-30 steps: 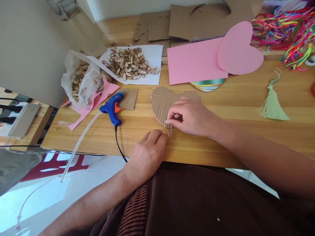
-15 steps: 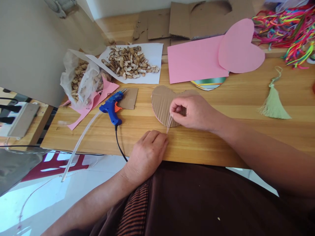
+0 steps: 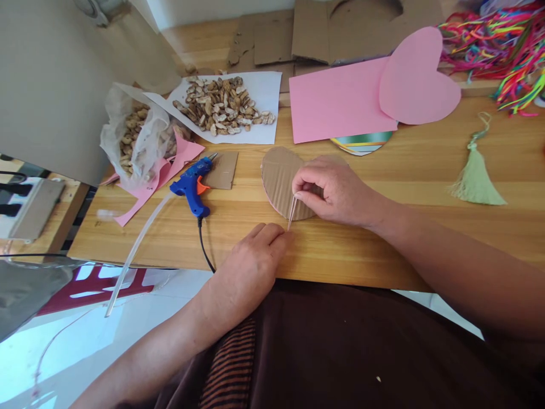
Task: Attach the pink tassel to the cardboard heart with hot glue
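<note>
Between my two hands runs a thin, pale doubled string (image 3: 292,213), drawn straight. My right hand (image 3: 334,184) pinches its upper end between thumb and forefinger, over the cardboard heart (image 3: 279,179). The heart lies flat on the table, its right part covered by that hand. At the lower end, my left hand (image 3: 255,258) is closed on the string near the table's front edge; its fingertips are mostly hidden. A blue glue gun (image 3: 192,184) with an orange trigger lies left of the heart, a clear glue stick (image 3: 136,255) sticking out of its back.
Peanut shells (image 3: 223,105) cover a white sheet (image 3: 268,108), beside a plastic bag of peanuts (image 3: 136,133). Pink paper (image 3: 336,102) and a pink heart (image 3: 419,79) lie behind my right hand. A pale green tassel (image 3: 479,173) and bright cords (image 3: 502,51) are at the right.
My left hand has shifted slightly left and its fingers have moved a little. My right hand stays almost in place, and the string remains stretched between them. The view has moved slightly.
</note>
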The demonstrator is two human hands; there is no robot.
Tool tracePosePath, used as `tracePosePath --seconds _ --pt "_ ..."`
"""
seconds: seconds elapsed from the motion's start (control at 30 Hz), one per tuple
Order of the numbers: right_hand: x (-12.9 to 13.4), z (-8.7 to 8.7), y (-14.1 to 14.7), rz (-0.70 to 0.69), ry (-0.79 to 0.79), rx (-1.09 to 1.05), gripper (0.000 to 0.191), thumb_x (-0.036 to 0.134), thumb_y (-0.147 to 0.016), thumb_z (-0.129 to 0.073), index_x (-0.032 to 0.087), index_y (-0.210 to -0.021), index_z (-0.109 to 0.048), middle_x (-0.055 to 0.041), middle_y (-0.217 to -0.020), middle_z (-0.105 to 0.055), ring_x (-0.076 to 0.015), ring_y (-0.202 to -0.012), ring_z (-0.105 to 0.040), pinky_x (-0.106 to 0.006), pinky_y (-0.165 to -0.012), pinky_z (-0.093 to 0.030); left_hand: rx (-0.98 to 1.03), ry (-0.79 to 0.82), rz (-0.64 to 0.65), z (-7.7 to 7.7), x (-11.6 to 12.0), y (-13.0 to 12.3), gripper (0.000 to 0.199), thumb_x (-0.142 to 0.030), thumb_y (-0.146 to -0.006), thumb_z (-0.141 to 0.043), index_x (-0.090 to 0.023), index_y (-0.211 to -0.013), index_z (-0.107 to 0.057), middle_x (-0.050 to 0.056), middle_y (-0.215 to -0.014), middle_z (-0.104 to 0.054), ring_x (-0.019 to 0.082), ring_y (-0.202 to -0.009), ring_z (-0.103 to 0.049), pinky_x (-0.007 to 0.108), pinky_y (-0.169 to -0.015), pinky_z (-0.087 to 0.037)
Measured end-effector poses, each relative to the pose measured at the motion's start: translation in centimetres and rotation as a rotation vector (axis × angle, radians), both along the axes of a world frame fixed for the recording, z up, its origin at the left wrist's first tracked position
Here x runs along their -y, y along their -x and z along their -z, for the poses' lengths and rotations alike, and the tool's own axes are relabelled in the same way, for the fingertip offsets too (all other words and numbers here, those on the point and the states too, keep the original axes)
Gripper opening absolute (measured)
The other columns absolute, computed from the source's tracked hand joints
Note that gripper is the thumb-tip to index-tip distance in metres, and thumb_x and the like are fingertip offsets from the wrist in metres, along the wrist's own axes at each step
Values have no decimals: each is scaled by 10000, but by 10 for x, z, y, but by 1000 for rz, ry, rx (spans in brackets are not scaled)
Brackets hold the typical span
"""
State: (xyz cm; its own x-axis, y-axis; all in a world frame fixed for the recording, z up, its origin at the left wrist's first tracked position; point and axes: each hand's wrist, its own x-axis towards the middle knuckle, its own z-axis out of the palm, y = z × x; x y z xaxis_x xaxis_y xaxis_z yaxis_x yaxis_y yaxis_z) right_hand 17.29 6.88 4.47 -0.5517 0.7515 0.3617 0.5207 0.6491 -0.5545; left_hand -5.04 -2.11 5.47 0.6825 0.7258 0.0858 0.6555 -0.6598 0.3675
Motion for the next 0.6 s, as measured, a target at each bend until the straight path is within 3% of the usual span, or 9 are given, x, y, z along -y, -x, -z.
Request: tracePosePath --seconds 0.23,0.5,0.6 --pt "0 1 -2 17 18 0 115 155 -854 -597 227 -769 -572 -10 -706 -621 -185 -682 -515 -351 -736 -381 -51 -10 99 -6 -4 1 252 -62 -964 -550 -151 -1180 -645 92 -1092 -707 234 -1022 -669 394 -893 -636" --pt "0 0 -1 26 24 0 101 152 -851 -604 214 -772 -590 -16 -705 -627 -186 -683 -514 -349 -728 -373 38 -39 183 1 -9 9 260 -122 -1018 -516 -130 -1246 -642 108 -1126 -703 228 -1047 -651 389 -911 -626" --pt "-1 1 -1 33 24 -3 100 153 -845 -612 216 -770 -594 -15 -698 -623 -188 -680 -511 -347 -719 -369 79 -43 181 4 -11 11 269 -149 -1016 -544 -160 -1264 -647 128 -1223 -676 235 -1122 -638 421 -959 -615"
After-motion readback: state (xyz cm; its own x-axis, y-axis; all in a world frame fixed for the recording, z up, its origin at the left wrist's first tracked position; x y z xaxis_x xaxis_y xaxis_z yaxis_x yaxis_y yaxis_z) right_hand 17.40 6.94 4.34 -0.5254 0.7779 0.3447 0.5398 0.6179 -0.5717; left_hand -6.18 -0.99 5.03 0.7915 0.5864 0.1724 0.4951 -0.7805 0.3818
